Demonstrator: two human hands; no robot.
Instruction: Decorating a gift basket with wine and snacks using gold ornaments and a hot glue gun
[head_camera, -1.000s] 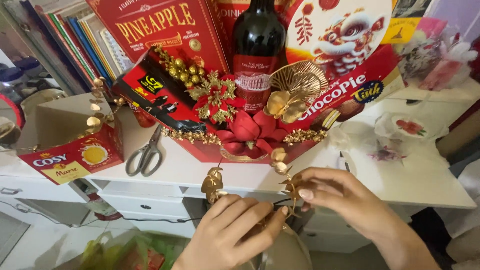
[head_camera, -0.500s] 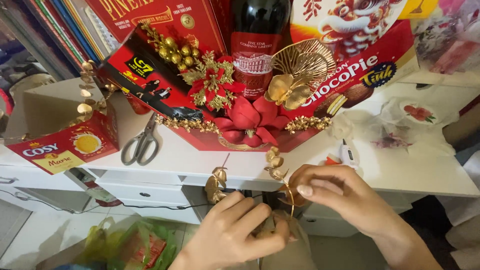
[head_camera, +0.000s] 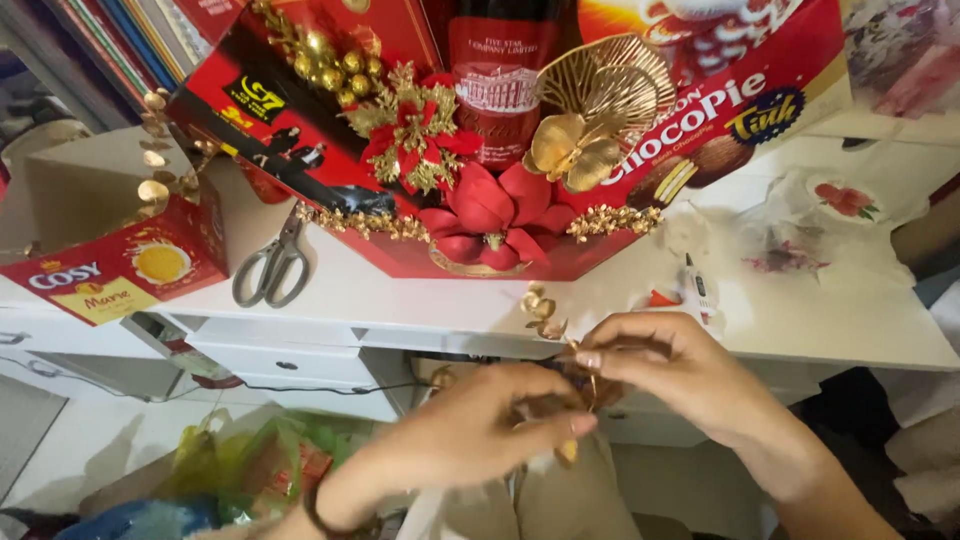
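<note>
Both hands low, near edge of the white table (head_camera: 760, 320). My left hand (head_camera: 470, 440) and right hand (head_camera: 680, 375) meet on a gold leaf sprig (head_camera: 545, 310); each grip is pinched together on its stem, leaves poking up just past the table's near edge. Beyond it, on the table: a red gift basket (head_camera: 500, 255) with a red bow (head_camera: 490, 215), a gold butterfly (head_camera: 570, 150) and a dark bottle (head_camera: 500, 60). Scissors (head_camera: 272, 265) lie left of it; a red biscuit box (head_camera: 110, 270) farther left. Small glue gun (head_camera: 695, 290) just right of the sprig.
</note>
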